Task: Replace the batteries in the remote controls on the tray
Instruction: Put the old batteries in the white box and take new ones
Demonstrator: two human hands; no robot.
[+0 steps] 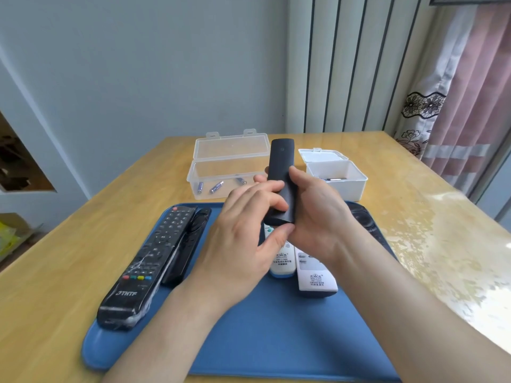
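Both hands hold a slim black remote [280,172] in the air above the far half of the blue tray [276,341], tilted so its smooth back faces the camera. The right hand [318,217] wraps its lower half from the right side. The left hand [243,230] lays curled fingers across the back and presses its thumb under the near end, a grip that looks set to slide the battery cover, though no seam shows through the blur. The remote should be light, rigid and rather slick, so the sides are the place to clamp while a thumb pushes the cover. Other remotes [149,266] lie on the tray; spare batteries [216,187] sit in the clear box [229,164] on the bench [69,272] beyond.
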